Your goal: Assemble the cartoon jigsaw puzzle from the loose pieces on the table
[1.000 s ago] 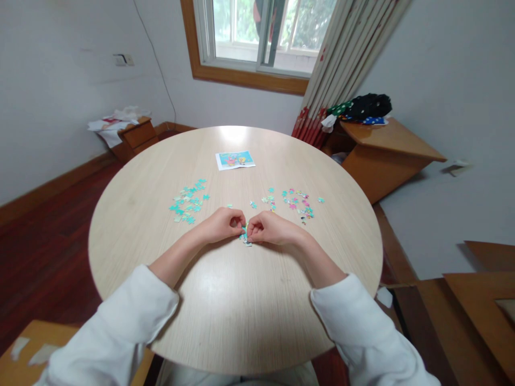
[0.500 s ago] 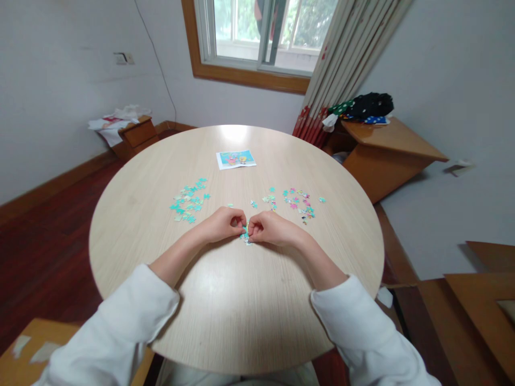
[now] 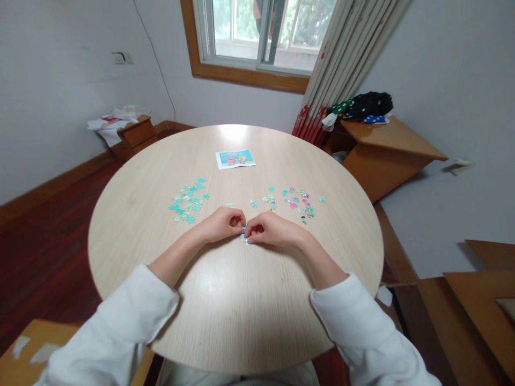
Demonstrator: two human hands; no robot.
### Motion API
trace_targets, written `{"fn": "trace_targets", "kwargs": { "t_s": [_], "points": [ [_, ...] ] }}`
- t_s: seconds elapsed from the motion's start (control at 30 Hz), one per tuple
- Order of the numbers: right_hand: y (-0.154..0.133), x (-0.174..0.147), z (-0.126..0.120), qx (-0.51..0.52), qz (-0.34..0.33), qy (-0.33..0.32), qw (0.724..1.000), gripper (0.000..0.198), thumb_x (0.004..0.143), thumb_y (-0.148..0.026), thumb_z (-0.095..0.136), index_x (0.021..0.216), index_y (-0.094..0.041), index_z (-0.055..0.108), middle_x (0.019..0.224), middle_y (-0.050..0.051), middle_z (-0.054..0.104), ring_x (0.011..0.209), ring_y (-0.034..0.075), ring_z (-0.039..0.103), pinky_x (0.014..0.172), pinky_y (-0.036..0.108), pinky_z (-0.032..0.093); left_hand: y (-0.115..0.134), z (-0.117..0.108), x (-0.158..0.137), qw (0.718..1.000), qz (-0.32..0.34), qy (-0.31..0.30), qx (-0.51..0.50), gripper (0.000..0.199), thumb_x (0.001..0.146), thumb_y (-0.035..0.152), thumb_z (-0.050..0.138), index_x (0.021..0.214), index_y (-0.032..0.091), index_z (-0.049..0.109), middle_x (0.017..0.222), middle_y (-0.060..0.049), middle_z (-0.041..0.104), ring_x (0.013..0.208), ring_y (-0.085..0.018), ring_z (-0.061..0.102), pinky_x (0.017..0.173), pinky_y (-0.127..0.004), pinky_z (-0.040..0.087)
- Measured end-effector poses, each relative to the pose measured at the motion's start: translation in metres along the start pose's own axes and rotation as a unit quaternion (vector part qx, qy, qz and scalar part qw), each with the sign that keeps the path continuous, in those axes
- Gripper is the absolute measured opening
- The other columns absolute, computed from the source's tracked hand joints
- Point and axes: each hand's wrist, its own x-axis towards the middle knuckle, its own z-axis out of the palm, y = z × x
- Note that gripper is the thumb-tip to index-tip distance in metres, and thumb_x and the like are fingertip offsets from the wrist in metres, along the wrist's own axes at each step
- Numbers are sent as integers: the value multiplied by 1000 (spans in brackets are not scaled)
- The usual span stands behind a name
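Close together over the middle of the table, my two hands meet at a small cluster of jigsaw puzzle pieces (image 3: 246,239). Thumb and fingers of my left hand (image 3: 223,224) are pinched at the cluster's left edge. From the other side my right hand (image 3: 269,227) pinches at its upper right, fingertips almost touching the left ones. Both hands cover much of the cluster, so single pieces between the fingers are hard to make out. Just beyond them lie a loose puzzle piece (image 3: 253,203) and a pale green piece (image 3: 229,205).
On the round table (image 3: 225,321), teal and green pieces (image 3: 189,201) are spread at left, mixed pink and teal pieces (image 3: 298,201) at right. A picture sheet (image 3: 235,159) lies farther back. Wooden furniture (image 3: 386,145) with cloths stands beyond the right edge.
My right hand has shifted slightly left, its fingertips now nearer those of my left hand. The left hand stays almost where it was.
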Motion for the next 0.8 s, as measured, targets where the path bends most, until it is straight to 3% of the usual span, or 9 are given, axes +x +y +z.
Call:
{"fn": "trace_targets", "kwargs": {
  "t_s": [0.13, 0.47, 0.8],
  "points": [
    [3, 2, 1, -16, -8, -9, 1000, 20, 67, -16, 70, 86, -13, 68, 61, -4, 51, 57, 7, 45, 55, 20, 32, -3, 1, 0, 1000, 6, -4, -10, 9, 70, 22, 58, 67, 14, 59, 56, 4, 50, 52, -7, 41, 51, -20, 30],
    [2, 1, -1, -8, -11, -24, 1000, 15, 69, -14, 67, 84, -13, 69, 60, -4, 48, 57, 7, 43, 56, 21, 32, -7, 3, 2, 1000, 6, -3, -8, 9, 70, 23, 59, 69, 14, 59, 56, 4, 50, 52, -8, 41, 52, -21, 31],
    [1, 1, 0, -12, 2, 50, 999, 4, 69, -10, 58, 69, -13, 60, 57, -6, 43, 54, 6, 38, 54, 20, 28, -5, 1, 1, 1000, 7, 4, 1, 10, 70, 24, 58, 69, 14, 59, 55, 5, 47, 53, -8, 39, 52, -21, 30]
  ]
}}
